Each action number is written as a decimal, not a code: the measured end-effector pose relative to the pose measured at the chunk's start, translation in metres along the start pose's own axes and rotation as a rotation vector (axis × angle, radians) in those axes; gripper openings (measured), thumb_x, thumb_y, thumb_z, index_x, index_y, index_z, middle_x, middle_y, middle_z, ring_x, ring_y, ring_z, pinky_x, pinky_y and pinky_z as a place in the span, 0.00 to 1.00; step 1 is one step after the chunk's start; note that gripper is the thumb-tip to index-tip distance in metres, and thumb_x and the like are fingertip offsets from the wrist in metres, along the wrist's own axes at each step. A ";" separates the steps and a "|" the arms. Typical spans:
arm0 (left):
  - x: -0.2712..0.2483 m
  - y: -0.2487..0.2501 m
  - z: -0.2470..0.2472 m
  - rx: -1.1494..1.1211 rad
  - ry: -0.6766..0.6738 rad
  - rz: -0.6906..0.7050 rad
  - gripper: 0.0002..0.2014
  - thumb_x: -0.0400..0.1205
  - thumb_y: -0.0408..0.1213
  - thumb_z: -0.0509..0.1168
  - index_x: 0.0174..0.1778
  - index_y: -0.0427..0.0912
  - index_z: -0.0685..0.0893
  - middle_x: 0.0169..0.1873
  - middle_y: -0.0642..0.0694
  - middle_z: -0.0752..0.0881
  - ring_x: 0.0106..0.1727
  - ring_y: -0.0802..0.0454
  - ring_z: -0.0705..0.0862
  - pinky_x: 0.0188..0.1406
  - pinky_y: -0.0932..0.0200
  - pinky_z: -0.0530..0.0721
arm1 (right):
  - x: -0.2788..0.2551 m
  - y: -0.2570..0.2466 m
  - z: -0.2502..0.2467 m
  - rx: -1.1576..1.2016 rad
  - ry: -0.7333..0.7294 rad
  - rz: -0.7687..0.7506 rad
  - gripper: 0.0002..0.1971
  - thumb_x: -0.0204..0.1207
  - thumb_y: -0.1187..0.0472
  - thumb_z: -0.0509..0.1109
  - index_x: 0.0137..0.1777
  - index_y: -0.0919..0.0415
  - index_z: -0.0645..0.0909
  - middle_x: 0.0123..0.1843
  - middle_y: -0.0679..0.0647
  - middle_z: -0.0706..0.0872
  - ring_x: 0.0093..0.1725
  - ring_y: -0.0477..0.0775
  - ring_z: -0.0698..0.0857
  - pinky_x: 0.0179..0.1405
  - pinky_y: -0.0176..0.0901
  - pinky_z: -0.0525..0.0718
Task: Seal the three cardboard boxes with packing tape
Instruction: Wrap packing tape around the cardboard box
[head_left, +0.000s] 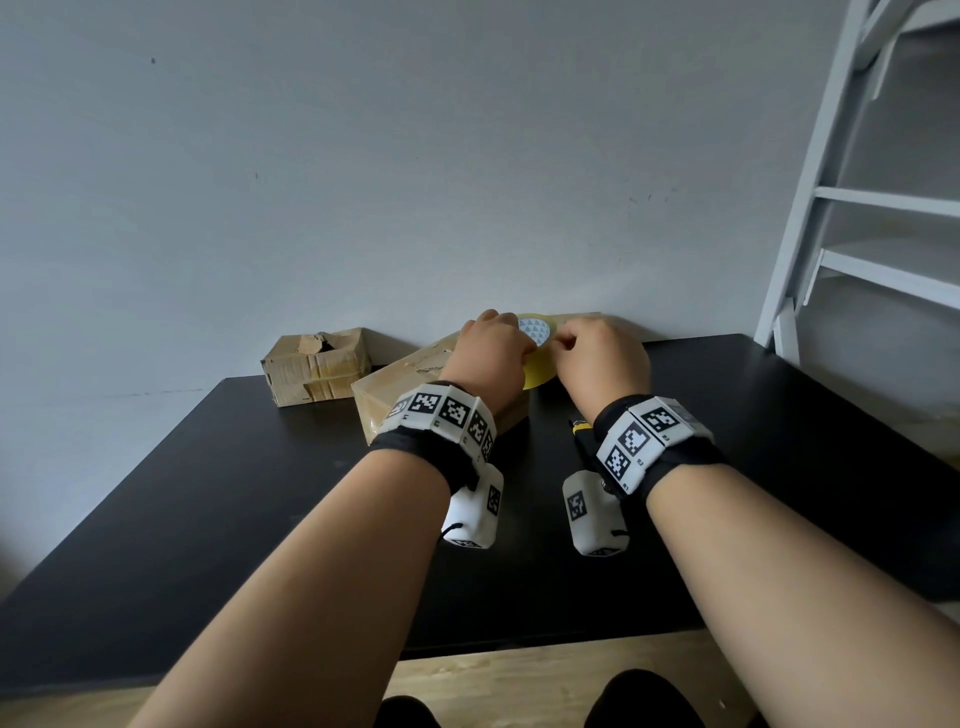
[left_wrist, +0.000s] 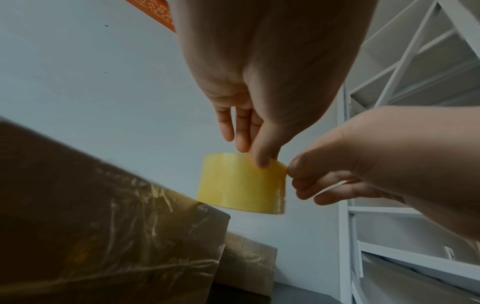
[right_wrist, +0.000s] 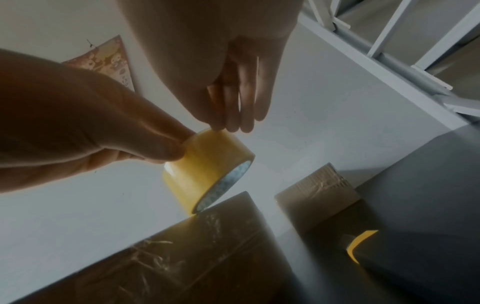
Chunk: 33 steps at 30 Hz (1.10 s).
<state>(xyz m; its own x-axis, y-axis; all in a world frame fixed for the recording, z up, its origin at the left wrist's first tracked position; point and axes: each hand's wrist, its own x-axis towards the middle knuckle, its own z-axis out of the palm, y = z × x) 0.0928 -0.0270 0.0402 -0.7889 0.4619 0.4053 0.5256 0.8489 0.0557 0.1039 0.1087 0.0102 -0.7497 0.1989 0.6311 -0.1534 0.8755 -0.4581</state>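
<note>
Head view: left hand (head_left: 493, 353) grip holds tape roll (head_left: 537, 358) above box (head_left: 415, 384); right hand (head_left: 602, 358) grip pinches its edge.

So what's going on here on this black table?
A person is working with a yellowish roll of clear packing tape, held up just above a flat, tape-wrapped cardboard box. The left hand grips the roll, while the right hand pinches at its edge, seemingly picking for the loose tape end. No strip has been pulled out yet. A smaller, battered cardboard box sits further left by the wall, and a third cardboard box lies just behind the roll.
</note>
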 end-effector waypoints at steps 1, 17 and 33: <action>0.000 -0.001 -0.001 -0.005 -0.003 0.002 0.16 0.82 0.29 0.57 0.57 0.45 0.88 0.56 0.44 0.81 0.62 0.44 0.73 0.55 0.56 0.67 | 0.000 -0.001 0.000 0.001 0.003 0.006 0.08 0.79 0.59 0.66 0.41 0.55 0.86 0.39 0.50 0.83 0.43 0.61 0.83 0.34 0.43 0.74; -0.001 -0.011 0.001 -0.134 -0.005 -0.032 0.16 0.81 0.28 0.58 0.57 0.44 0.89 0.53 0.40 0.81 0.60 0.42 0.75 0.54 0.57 0.72 | -0.001 -0.005 0.012 0.123 0.001 -0.073 0.09 0.71 0.65 0.70 0.32 0.58 0.74 0.34 0.51 0.77 0.39 0.60 0.77 0.33 0.49 0.76; 0.003 -0.010 -0.007 -0.593 0.248 -0.306 0.11 0.80 0.30 0.65 0.54 0.40 0.90 0.48 0.43 0.90 0.49 0.49 0.84 0.48 0.62 0.76 | -0.002 -0.005 0.002 0.460 0.031 0.183 0.05 0.76 0.62 0.67 0.51 0.57 0.76 0.48 0.50 0.82 0.48 0.54 0.81 0.47 0.46 0.79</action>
<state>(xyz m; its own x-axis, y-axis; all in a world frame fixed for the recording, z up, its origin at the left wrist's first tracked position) 0.0875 -0.0355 0.0475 -0.8702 0.0927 0.4839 0.4321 0.6155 0.6591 0.1049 0.1032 0.0102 -0.7726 0.3498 0.5298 -0.2945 0.5418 -0.7872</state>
